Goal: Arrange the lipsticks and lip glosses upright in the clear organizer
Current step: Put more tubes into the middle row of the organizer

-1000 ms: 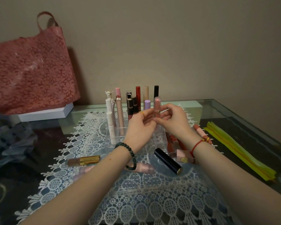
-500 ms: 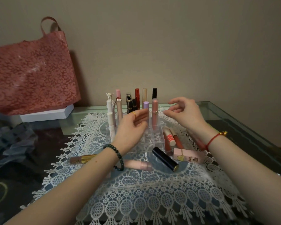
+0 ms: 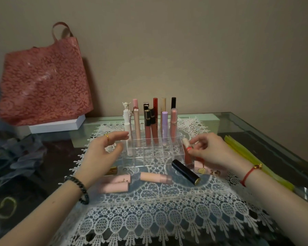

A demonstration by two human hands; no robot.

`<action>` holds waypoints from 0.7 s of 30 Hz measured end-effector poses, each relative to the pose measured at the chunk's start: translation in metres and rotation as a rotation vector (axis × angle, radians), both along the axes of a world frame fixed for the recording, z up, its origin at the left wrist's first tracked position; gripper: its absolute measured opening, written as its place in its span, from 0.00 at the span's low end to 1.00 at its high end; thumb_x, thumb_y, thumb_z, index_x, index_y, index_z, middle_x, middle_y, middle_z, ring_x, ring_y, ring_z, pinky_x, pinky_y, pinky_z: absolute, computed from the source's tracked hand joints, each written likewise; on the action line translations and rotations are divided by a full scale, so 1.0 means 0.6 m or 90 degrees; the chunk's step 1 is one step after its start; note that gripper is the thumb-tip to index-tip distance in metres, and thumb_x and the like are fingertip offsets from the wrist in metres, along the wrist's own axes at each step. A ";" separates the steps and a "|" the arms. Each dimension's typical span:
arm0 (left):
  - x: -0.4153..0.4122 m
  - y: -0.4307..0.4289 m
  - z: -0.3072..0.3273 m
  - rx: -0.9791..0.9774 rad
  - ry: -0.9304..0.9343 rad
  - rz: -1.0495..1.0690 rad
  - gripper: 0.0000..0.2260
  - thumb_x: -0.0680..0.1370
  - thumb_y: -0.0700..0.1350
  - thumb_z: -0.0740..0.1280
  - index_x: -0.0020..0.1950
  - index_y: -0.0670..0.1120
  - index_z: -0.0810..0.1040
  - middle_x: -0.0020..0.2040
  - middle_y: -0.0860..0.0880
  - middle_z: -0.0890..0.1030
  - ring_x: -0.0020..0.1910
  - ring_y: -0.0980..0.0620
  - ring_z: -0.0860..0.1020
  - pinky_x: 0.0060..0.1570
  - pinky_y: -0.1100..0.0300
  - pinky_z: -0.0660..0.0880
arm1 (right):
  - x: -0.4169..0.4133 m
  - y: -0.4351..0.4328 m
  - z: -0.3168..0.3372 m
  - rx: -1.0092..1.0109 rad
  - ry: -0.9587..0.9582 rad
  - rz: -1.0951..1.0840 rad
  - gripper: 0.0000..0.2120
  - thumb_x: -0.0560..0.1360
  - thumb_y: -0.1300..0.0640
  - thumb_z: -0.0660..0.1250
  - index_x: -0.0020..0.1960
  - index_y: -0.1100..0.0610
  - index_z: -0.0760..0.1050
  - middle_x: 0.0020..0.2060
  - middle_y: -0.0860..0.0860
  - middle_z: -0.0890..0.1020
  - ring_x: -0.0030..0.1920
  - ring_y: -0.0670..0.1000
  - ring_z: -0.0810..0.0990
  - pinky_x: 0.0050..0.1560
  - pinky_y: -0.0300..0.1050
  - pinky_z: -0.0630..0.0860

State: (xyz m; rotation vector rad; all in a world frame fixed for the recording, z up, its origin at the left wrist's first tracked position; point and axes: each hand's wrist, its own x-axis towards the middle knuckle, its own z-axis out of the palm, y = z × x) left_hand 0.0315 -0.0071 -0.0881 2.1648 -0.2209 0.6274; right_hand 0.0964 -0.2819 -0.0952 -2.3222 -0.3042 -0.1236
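while the left hand (image 3: 103,151) hovers loose and empty, the right hand (image 3: 208,151) pinches a lip gloss (image 3: 187,153) beside the clear organizer (image 3: 149,155), probably needing an upright free cell next.

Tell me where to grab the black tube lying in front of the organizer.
Pinch the black tube mid-barrel across its round sides, from above: it lies flat and diagonal on the lace mat, uncovered, gold end nearest you.
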 end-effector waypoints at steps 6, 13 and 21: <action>0.001 0.028 -0.021 0.073 0.069 0.050 0.11 0.75 0.42 0.65 0.56 0.52 0.77 0.51 0.62 0.76 0.50 0.67 0.73 0.51 0.76 0.65 | 0.001 0.022 -0.003 -0.135 -0.040 -0.030 0.08 0.68 0.54 0.72 0.45 0.49 0.76 0.32 0.44 0.77 0.31 0.40 0.74 0.27 0.29 0.64; 0.002 0.038 -0.051 0.122 0.103 0.032 0.13 0.75 0.45 0.64 0.60 0.52 0.75 0.55 0.57 0.77 0.35 0.60 0.79 0.33 0.78 0.70 | 0.008 0.039 0.015 -0.209 0.028 -0.048 0.05 0.67 0.57 0.72 0.40 0.51 0.76 0.31 0.44 0.75 0.31 0.39 0.74 0.22 0.29 0.63; 0.002 0.053 -0.066 0.124 0.138 0.003 0.14 0.76 0.46 0.63 0.61 0.56 0.74 0.57 0.61 0.76 0.38 0.60 0.80 0.41 0.69 0.77 | 0.009 0.058 0.030 -0.323 0.085 -0.067 0.11 0.64 0.57 0.74 0.45 0.57 0.79 0.38 0.48 0.77 0.33 0.41 0.71 0.27 0.33 0.64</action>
